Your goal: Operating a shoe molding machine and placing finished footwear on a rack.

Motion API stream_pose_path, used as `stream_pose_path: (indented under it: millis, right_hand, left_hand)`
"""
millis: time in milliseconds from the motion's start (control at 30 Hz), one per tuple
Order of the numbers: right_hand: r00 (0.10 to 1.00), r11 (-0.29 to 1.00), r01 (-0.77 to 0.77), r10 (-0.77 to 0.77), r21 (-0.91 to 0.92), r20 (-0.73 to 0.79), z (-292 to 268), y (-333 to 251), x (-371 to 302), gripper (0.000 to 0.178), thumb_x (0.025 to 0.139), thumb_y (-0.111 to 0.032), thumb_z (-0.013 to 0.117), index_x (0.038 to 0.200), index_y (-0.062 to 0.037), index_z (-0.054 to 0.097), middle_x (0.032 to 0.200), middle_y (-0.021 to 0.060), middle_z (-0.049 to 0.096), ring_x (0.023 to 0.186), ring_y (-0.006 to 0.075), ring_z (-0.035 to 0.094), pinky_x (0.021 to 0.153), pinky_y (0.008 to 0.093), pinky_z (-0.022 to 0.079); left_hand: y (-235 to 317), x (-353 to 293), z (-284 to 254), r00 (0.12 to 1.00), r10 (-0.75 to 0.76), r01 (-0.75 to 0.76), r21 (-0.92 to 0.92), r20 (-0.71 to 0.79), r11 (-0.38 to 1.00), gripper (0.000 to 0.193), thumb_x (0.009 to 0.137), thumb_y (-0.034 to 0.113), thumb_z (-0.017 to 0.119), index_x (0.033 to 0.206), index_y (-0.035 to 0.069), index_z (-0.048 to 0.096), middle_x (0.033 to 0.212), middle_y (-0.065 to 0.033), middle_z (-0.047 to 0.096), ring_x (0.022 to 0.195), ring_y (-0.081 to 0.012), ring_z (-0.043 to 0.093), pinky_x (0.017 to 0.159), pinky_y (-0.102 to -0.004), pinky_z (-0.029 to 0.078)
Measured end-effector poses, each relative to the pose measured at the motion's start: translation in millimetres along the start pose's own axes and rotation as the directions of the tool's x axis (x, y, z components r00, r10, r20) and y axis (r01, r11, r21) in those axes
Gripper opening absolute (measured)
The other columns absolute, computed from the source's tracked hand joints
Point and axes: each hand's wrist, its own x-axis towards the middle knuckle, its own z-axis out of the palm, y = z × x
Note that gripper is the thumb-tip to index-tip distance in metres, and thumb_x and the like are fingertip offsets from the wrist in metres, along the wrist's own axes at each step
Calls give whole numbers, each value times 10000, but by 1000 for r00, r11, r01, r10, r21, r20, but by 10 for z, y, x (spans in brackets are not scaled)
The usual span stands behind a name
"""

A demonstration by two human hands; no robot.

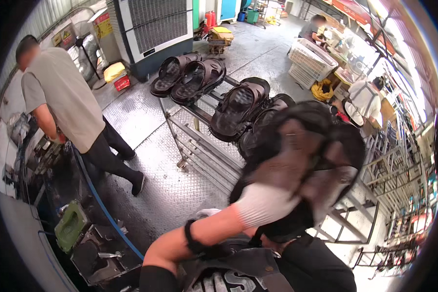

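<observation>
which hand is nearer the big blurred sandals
Left: the left hand is at the blurred sandals; the right hand, mostly hidden behind the left forearm, is off to their left.

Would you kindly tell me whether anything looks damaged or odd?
Nothing clearly stands out: dark brown strapped sandals sit soles-down on the grey metal rack. The blurred sandals at the white-gloved left hand can't be judged.

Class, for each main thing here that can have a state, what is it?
Left hand: gloved, against the dark footwear
Dark footwear: blurred
Sandals: resting on the metal rack, insoles up
White crates: stacked
Red extinguishers: upright
Grilled unit: standing; whether running, cannot tell
</observation>
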Motion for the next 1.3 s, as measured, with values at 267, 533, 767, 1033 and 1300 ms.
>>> stream_pose_path:
  millis: [267, 533, 767, 1033, 1300]
  right_hand:
    - [997, 999, 39, -40, 18, 59, -5, -767, 1170, 551, 892, -164, 619, 1386, -39, 408, 1340, 101, 509, 1159, 198, 534, 951, 364, 448]
    - [998, 978, -2, -11, 209, 63, 58, -1183, 2222, 491, 884, -157, 606, 1331, -16, 459, 1168, 111, 581, 919, 180, 595, 731, 301, 504]
    - [991, 998, 17, -24, 54, 132, 901, -1682, 2847, 440, 878, -172, 592, 1293, -45, 515, 1125, 81, 616, 870, 168, 623, 667, 276, 490]
    - [771, 879, 313, -13, -360, 637, 2534, -2228, 3157, 440, 870, -170, 606, 1283, -43, 526, 1176, 74, 627, 1010, 165, 605, 801, 285, 479]
    - [522, 752, 589, -76, -295, 849, 4019, -2852, 3010, 413, 863, -142, 606, 1254, -19, 554, 1235, 128, 605, 1150, 237, 571, 985, 318, 430]
  left_hand:
    - [-386, 1074, 1346, 847, -359, 377, 35, 392, 926, 205, 762, 168, 555, 831, 90, 731, 858, -138, 700, 785, -307, 674, 707, -425, 530]
    - [-943, -120, 432, 982, 65, -116, -301, -175, 947, 190, 735, 184, 582, 899, 107, 642, 769, -157, 628, 748, -357, 627, 620, -463, 482]
    - [-1137, -3537, -901, 38, -887, 993, 120, -461, -19, 232, 773, 213, 531, 866, 67, 685, 871, -169, 681, 838, -347, 656, 737, -439, 528]
    - [-305, -5595, -143, -488, -816, 745, 339, -308, -574, 199, 798, 206, 549, 818, 128, 731, 812, -61, 702, 845, -225, 662, 844, -364, 418]
    - [-415, -5921, 30, -595, -484, 698, -114, -642, -707, 303, 868, 228, 452, 963, 59, 684, 810, -139, 685, 851, -295, 651, 926, -460, 424]
